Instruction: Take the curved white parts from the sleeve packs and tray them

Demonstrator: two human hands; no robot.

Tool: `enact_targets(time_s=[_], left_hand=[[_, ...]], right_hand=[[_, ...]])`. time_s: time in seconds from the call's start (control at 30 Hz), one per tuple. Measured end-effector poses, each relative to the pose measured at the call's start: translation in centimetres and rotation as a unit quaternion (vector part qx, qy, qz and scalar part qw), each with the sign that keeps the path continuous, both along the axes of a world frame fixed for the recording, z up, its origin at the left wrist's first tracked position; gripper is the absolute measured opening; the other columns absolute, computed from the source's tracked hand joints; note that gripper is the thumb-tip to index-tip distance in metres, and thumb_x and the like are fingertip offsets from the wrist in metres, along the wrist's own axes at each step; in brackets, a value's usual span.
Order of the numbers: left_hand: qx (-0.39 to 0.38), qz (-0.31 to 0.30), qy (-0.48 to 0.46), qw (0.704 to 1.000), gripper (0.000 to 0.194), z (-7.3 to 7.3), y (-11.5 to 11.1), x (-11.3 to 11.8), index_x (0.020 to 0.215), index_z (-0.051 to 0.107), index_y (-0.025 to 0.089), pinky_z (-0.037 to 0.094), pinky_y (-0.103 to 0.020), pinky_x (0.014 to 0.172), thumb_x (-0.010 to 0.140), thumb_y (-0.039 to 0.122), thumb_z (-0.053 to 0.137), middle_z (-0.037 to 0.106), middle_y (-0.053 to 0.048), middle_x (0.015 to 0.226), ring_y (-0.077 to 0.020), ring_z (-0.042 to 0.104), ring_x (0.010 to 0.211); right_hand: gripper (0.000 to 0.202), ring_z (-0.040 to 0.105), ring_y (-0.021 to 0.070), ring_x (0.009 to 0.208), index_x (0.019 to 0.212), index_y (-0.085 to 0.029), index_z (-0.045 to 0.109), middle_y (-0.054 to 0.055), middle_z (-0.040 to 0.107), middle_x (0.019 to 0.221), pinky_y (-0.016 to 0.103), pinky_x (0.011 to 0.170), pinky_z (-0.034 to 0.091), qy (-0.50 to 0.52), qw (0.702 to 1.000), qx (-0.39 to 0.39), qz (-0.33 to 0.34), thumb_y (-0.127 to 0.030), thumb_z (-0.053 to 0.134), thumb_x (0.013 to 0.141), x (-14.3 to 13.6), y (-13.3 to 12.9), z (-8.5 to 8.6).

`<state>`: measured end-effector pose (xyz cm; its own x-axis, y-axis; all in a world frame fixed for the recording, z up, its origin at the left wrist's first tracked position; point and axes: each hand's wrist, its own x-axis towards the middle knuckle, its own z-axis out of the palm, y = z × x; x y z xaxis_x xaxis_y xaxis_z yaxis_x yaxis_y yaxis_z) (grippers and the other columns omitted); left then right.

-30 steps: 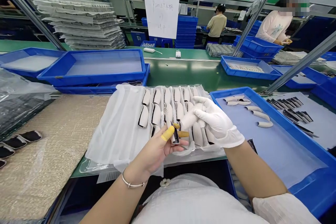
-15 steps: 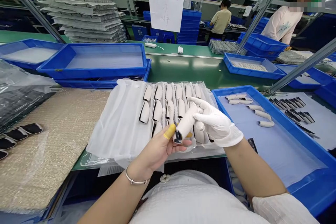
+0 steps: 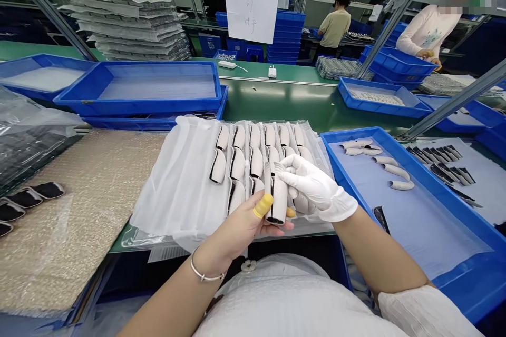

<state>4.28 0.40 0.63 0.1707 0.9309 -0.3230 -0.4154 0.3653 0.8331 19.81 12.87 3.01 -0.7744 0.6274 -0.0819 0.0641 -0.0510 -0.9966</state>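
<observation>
A curved off-white sleeve-like piece with a black inside point(image 3: 279, 201) is held over the front of the white-lined tray point(image 3: 166, 184). My left hand point(image 3: 253, 216), with yellow finger covers on the thumb and a finger, grips its lower end. The white-gloved fingers of my right hand point(image 3: 310, 184) pinch its upper end. Rows of similar off-white pieces point(image 3: 237, 164) with black edges lie in the tray behind and beside my hands. My hands hide part of the front row.
To the right, a blue bin point(image 3: 435, 231) holds several curved pieces point(image 3: 395, 171). Bubble wrap point(image 3: 98, 189) with black pieces point(image 3: 27, 197) lies at left. Blue trays point(image 3: 138, 108) stand behind, below a hanging paper sign point(image 3: 253, 0). Two people point(image 3: 335, 23) are across the bench.
The held piece has turned from slanted to nearly upright, its black edge now facing left. My right hand has shifted slightly left and down, my left hand slightly right.
</observation>
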Motion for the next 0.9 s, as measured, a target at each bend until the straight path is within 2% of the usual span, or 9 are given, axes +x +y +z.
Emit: enact_targets(time_s=[0.13, 0.3, 0.4, 0.53, 0.73, 0.8, 0.9], left_hand=[[0.006, 0.002, 0.019, 1.0, 0.055, 0.0, -0.1, 0.1, 0.114, 0.062, 0.016, 0.06, -0.026, 0.07, 0.088, 0.065, 0.06, 0.074, -0.014, 0.107, -0.0197, 0.075, 0.084], [0.016, -0.002, 0.044, 0.999, 0.059, -0.1, -0.1, 0.1, 0.121, 0.059, 0.017, 0.059, -0.028, 0.069, 0.087, 0.066, 0.061, 0.073, -0.013, 0.105, -0.0209, 0.074, 0.082], [0.024, -0.011, 0.047, 0.999, 0.061, -0.2, -0.1, 0.1, 0.121, 0.059, 0.017, 0.059, -0.029, 0.07, 0.086, 0.067, 0.06, 0.073, -0.013, 0.103, -0.022, 0.074, 0.083], [0.02, -0.006, 0.056, 0.998, 0.061, -0.3, -0.1, 0.2, 0.117, 0.059, 0.017, 0.059, -0.031, 0.07, 0.085, 0.069, 0.061, 0.072, -0.013, 0.102, -0.023, 0.074, 0.082], [0.038, 0.013, 0.066, 0.997, 0.06, -0.6, 0.2, 0.3, 0.105, 0.057, 0.017, 0.056, -0.031, 0.063, 0.08, 0.071, 0.066, 0.07, -0.007, 0.088, -0.0191, 0.07, 0.067], [0.042, 0.017, 0.083, 0.996, 0.057, -0.7, 0.4, 0.4, 0.101, 0.057, 0.017, 0.055, -0.031, 0.062, 0.08, 0.069, 0.066, 0.068, -0.004, 0.084, -0.0178, 0.068, 0.064], [0.032, 0.029, 0.125, 0.991, 0.055, -0.6, 0.6, 0.6, 0.099, 0.056, 0.018, 0.054, -0.031, 0.06, 0.077, 0.066, 0.071, 0.066, -0.002, 0.082, -0.0171, 0.066, 0.062]], right_hand=[[0.034, 0.059, 0.0122, 0.062, 0.107, -0.021, 0.055, -0.002, 0.06, 0.074, 0.025, 0.058, 0.049, 0.007, 1.0, 0.005, -0.013, -0.05, 0.064, 0.094, 0.0, -0.2, -0.6], [0.035, 0.06, 0.0133, 0.065, 0.106, -0.021, 0.056, -0.001, 0.06, 0.076, 0.026, 0.06, 0.05, 0.006, 0.999, 0.022, -0.029, -0.051, 0.066, 0.093, 0.1, -0.3, -1.1], [0.034, 0.061, 0.0134, 0.069, 0.107, -0.021, 0.057, 0.001, 0.064, 0.084, 0.026, 0.062, 0.051, 0.005, 0.999, 0.022, -0.023, -0.051, 0.065, 0.093, 0.2, -0.2, -1.1], [0.034, 0.061, 0.0133, 0.068, 0.107, -0.021, 0.056, 0.001, 0.063, 0.084, 0.026, 0.061, 0.05, 0.005, 1.0, 0.021, -0.018, -0.051, 0.065, 0.093, 0.2, -0.1, -1.1], [0.033, 0.06, 0.0132, 0.067, 0.107, -0.019, 0.055, 0.0, 0.062, 0.082, 0.027, 0.062, 0.049, -0.017, 0.999, 0.043, -0.025, -0.049, 0.063, 0.095, 0.2, -0.5, -0.7], [0.032, 0.062, 0.0151, 0.072, 0.107, -0.02, 0.055, 0.001, 0.063, 0.085, 0.028, 0.064, 0.05, -0.05, 0.995, 0.075, -0.032, -0.049, 0.059, 0.097, 0.0, -0.7, -0.1], [0.031, 0.06, 0.0168, 0.078, 0.096, -0.019, 0.057, 0.002, 0.063, 0.087, 0.03, 0.068, 0.048, -0.105, 0.976, 0.187, -0.028, -0.05, 0.053, 0.098, -0.3, -0.7, 1.1]])
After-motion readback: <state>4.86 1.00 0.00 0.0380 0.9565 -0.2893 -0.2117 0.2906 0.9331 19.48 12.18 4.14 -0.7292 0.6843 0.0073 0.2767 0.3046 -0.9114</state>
